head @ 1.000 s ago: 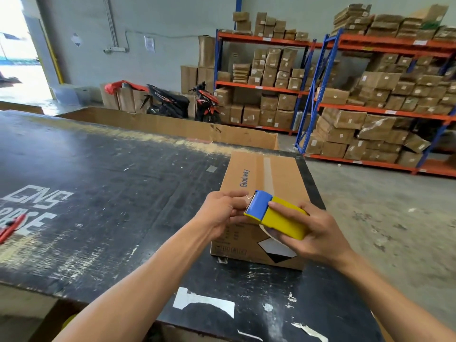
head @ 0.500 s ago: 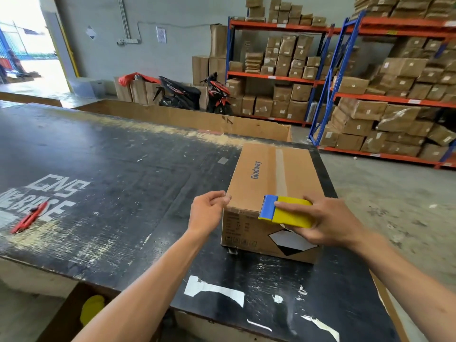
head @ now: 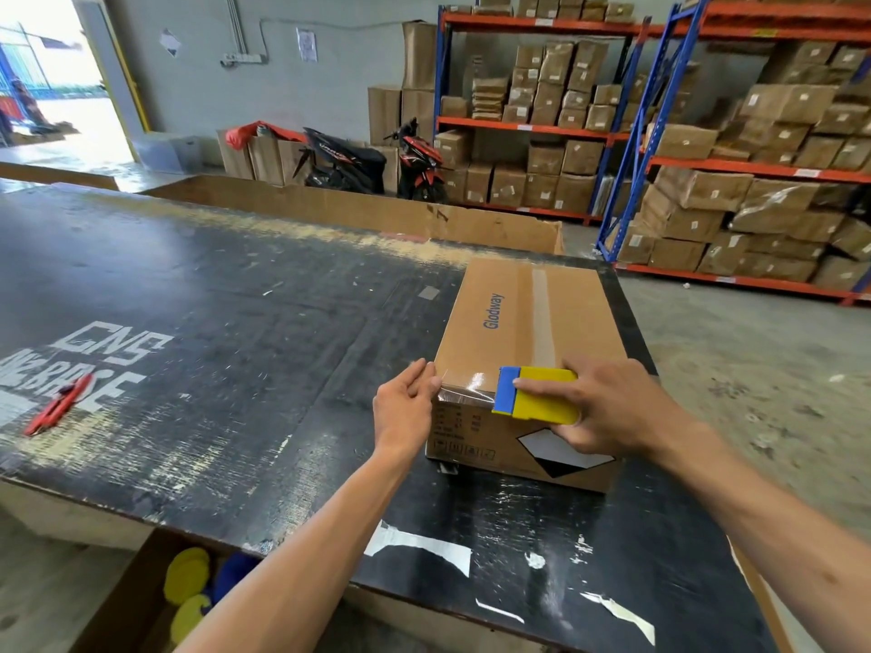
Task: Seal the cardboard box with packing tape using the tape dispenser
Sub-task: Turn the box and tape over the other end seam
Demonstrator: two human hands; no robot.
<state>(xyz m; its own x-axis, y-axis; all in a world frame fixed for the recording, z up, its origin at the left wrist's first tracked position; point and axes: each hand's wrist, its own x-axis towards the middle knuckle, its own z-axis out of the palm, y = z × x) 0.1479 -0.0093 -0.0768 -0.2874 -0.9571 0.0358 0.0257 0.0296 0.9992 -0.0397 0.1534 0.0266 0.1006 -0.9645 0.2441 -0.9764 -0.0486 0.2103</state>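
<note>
Here, glossy clear tape (head: 464, 387) spans the matte cardboard box (head: 528, 322) edge.

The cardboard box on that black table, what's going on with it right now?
A person is taping the cardboard box shut on the black table. The right hand holds the yellow and blue tape dispenser against the box's near top edge. The left hand presses the clear tape down at the near left corner. A strip already runs along the top seam.
</note>
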